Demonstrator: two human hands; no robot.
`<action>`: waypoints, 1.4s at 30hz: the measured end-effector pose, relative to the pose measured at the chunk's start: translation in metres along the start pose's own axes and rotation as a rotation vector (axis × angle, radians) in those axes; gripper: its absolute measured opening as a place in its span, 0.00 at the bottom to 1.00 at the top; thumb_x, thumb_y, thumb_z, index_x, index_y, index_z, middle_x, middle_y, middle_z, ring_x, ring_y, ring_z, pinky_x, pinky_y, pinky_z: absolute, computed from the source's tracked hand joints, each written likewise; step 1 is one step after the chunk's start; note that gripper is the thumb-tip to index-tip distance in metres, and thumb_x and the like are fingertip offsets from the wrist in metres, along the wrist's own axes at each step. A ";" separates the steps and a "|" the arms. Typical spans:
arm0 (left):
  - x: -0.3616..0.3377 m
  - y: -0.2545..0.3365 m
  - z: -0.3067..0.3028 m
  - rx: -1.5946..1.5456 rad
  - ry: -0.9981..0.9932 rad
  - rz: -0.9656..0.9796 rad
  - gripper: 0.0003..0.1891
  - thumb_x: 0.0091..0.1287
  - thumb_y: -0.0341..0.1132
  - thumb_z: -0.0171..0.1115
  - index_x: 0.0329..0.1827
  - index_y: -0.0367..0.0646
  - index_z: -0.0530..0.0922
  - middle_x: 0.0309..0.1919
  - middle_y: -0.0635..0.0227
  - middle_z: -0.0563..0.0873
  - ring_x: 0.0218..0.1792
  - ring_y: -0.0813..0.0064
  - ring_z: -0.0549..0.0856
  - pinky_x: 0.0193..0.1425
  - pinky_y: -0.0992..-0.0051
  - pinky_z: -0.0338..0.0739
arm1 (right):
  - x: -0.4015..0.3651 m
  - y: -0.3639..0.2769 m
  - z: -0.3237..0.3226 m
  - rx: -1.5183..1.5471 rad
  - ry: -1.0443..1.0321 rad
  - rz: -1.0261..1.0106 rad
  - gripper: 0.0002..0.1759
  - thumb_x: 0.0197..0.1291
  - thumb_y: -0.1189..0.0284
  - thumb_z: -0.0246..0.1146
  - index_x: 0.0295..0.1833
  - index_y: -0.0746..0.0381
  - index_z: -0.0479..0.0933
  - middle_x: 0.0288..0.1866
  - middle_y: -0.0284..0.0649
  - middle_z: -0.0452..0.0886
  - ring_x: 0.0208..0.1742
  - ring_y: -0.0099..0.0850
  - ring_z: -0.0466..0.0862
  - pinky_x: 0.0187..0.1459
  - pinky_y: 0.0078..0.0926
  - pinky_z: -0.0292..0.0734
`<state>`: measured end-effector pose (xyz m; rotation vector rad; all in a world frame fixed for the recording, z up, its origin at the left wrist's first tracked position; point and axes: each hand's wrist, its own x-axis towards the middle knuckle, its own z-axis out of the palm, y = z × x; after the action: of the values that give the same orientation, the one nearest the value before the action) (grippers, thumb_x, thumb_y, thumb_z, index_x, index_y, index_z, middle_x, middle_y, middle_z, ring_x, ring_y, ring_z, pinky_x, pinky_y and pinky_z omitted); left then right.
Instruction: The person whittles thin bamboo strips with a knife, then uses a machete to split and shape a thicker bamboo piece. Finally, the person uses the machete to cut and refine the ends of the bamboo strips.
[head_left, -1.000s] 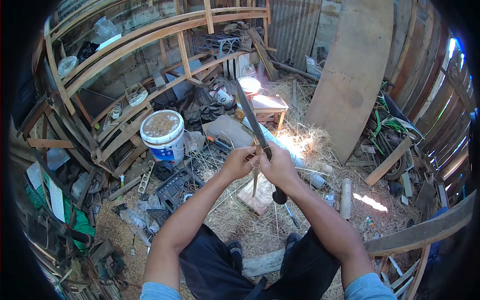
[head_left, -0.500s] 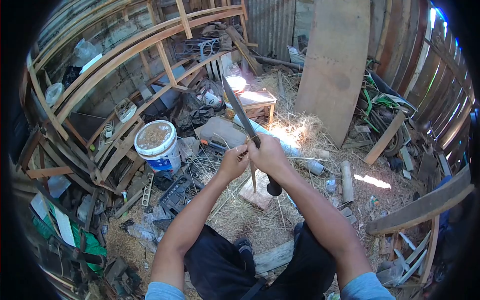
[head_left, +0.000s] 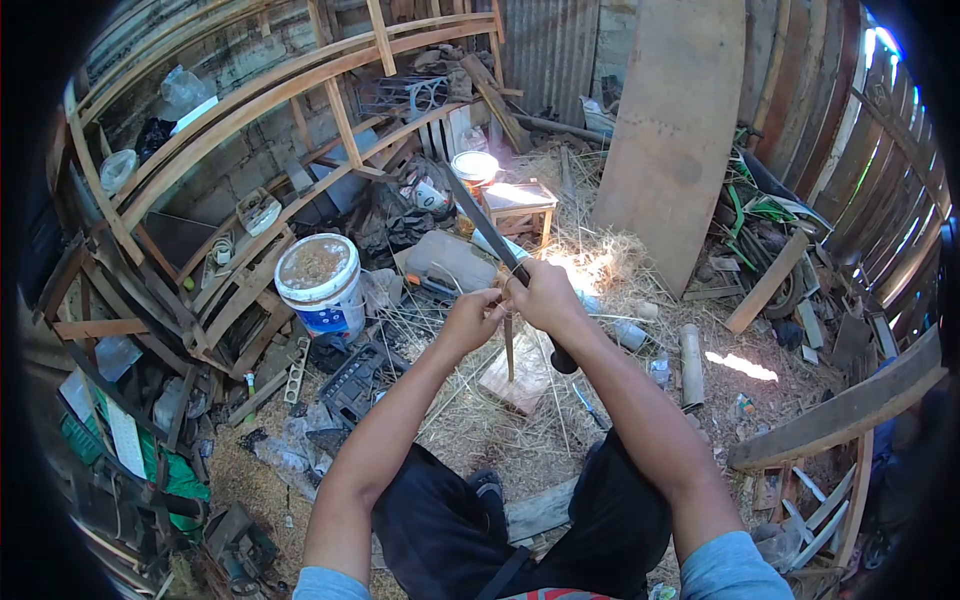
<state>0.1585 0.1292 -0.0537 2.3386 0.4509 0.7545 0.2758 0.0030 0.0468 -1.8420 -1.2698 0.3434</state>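
Observation:
A long dark-bladed knife [head_left: 484,222] slants across the middle, its tip up and left, its black handle end below my right hand [head_left: 546,298]. That hand is closed around the knife near the base of the blade. Just left of it, my left hand [head_left: 474,318] pinches the upper part of a thin wooden stick [head_left: 509,350]. The stick stands nearly upright, its lower end over a flat wooden block [head_left: 517,378] on the straw-covered ground. Both hands are close together, and the stick's top is partly hidden by the fingers.
A white bucket [head_left: 318,285] stands left, beside an open black tool case [head_left: 362,388]. Behind the hands are a grey case [head_left: 450,262] and a small wooden stool [head_left: 519,197]. A large board [head_left: 670,140] leans at the back; a curved beam [head_left: 840,420] lies right.
My right hand and the knife have shifted slightly right and down. A small gap now shows between the hands. The camera view has also moved slightly.

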 end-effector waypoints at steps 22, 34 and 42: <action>0.017 -0.008 -0.002 -0.158 0.052 -0.028 0.12 0.70 0.35 0.65 0.51 0.38 0.84 0.34 0.61 0.89 0.34 0.80 0.85 0.40 0.76 0.78 | 0.018 0.020 0.013 0.117 -0.042 0.074 0.24 0.68 0.54 0.62 0.43 0.69 0.83 0.26 0.46 0.84 0.23 0.33 0.83 0.26 0.33 0.78; 0.033 -0.021 0.030 -0.126 0.151 0.219 0.12 0.66 0.39 0.67 0.50 0.44 0.86 0.33 0.64 0.88 0.32 0.73 0.86 0.37 0.72 0.81 | 0.007 0.023 0.006 0.162 0.125 0.286 0.24 0.69 0.50 0.62 0.40 0.62 0.84 0.12 0.28 0.71 0.12 0.15 0.68 0.16 0.15 0.60; 0.031 -0.013 0.023 -0.272 0.111 0.292 0.13 0.66 0.37 0.66 0.49 0.39 0.85 0.32 0.53 0.86 0.33 0.60 0.87 0.38 0.63 0.79 | -0.005 0.005 0.006 0.084 0.125 0.263 0.23 0.69 0.53 0.63 0.37 0.64 0.82 0.17 0.31 0.76 0.11 0.17 0.70 0.13 0.17 0.61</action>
<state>0.1952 0.1425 -0.0646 2.1355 0.0446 1.0179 0.2732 0.0013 0.0386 -1.9298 -0.9165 0.4098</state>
